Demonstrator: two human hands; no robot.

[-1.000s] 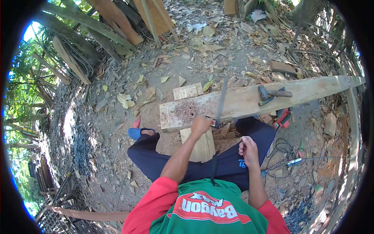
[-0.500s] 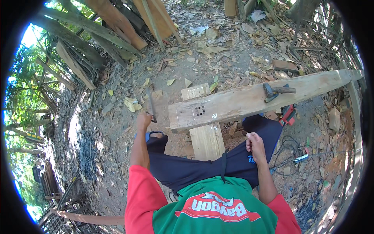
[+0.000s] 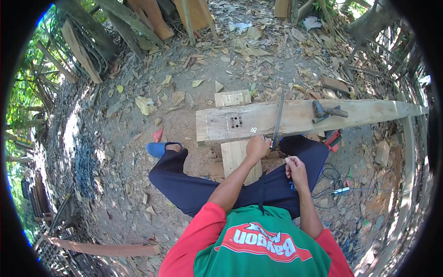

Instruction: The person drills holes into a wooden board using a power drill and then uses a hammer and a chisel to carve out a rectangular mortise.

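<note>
A long squared wooden beam [image 3: 267, 121] lies across in front of my knees, with a cluster of dark drilled holes and pale marking lines near its left end. My left hand [image 3: 258, 147], closed at the beam's near edge, grips the dark handle end of a long thin metal-bladed tool [image 3: 279, 113]. The blade crosses the beam to the right of the holes; its exact kind is unclear. Above my right thigh, my right hand [image 3: 296, 171] has its fingers curled in a pinch; whatever they hold is too small to make out. A hammer [image 3: 328, 112] rests on the beam farther right.
Wooden boards [image 3: 240, 159] support the beam's left end. A red power tool [image 3: 333, 140] lies on the ground past my right knee, near a cable with a white connector [image 3: 340, 190]. Leaves and wood offcuts [image 3: 334, 85] litter the ground. Posts and planks [image 3: 80, 51] lean far left.
My left hand has swung right with the bladed tool, from beyond the beam's left end to across the beam. My right hand stays near my right thigh, still curled.
</note>
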